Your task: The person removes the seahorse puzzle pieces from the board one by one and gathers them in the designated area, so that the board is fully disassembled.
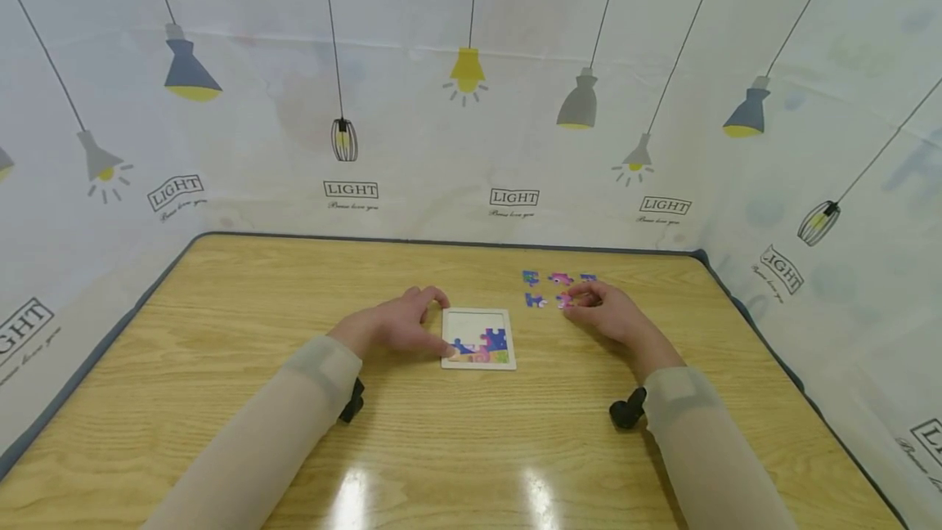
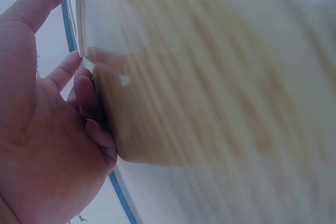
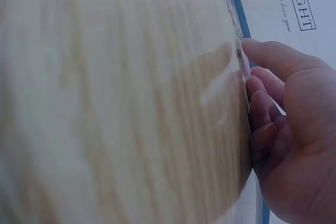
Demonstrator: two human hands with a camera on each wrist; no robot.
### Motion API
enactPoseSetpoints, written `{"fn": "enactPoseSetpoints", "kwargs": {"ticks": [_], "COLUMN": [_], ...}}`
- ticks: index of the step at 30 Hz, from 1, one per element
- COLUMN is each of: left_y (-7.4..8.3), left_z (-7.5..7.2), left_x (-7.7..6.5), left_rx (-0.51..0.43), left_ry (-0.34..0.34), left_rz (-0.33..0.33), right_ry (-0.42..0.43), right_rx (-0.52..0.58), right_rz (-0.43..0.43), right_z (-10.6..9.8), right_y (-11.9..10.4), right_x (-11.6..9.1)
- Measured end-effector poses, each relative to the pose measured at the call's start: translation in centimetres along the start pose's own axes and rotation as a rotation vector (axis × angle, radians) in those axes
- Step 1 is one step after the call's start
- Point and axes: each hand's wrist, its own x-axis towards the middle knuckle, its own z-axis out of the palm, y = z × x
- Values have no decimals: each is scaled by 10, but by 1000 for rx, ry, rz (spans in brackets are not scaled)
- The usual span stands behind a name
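Note:
A white square puzzle frame (image 1: 478, 366) lies on the table, with joined colourful pieces (image 1: 495, 340) along its bottom and right side. My left hand (image 1: 403, 324) holds the frame's left edge, thumb at the lower corner and index finger at the upper one. In the left wrist view the frame (image 2: 80, 19) appears edge-on between those two fingertips. To the right of the frame, my right hand (image 1: 607, 313) pinches a pink and blue puzzle piece (image 1: 562, 300) at table level. The right wrist view shows thumb and fingers around this thin piece (image 3: 242, 59).
Several loose puzzle pieces lie near the right fingers, among them a blue-green one (image 1: 530, 277), a pink one with an eye (image 1: 561, 278) and a blue one (image 1: 535, 300). The wooden table (image 1: 471, 440) ends at a dark edge before a lamp-printed backdrop (image 1: 412, 88).

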Motion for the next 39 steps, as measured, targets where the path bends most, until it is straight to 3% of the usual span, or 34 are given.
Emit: {"fn": "enactPoseSetpoints", "kwargs": {"ticks": [10,17,23,31,39], "left_y": [-1,0,-2,-3,-4], "left_z": [-1,-1,-1,0,-1], "left_x": [0,2,3,3,3], "left_rx": [3,11,10,12,13], "left_ry": [-5,4,5,2,2], "left_rz": [-2,5,-5,-1,2], "right_ry": [20,-105,-216,-263,-298], "right_rx": [19,16,10,-30,-65], "right_rz": [-59,-182,-223,-243,-247], "right_z": [3,26,50,65,70], "right_y": [-13,-40,-61,-81,-82], "right_x": [-10,-16,-18,-19,-15]}}
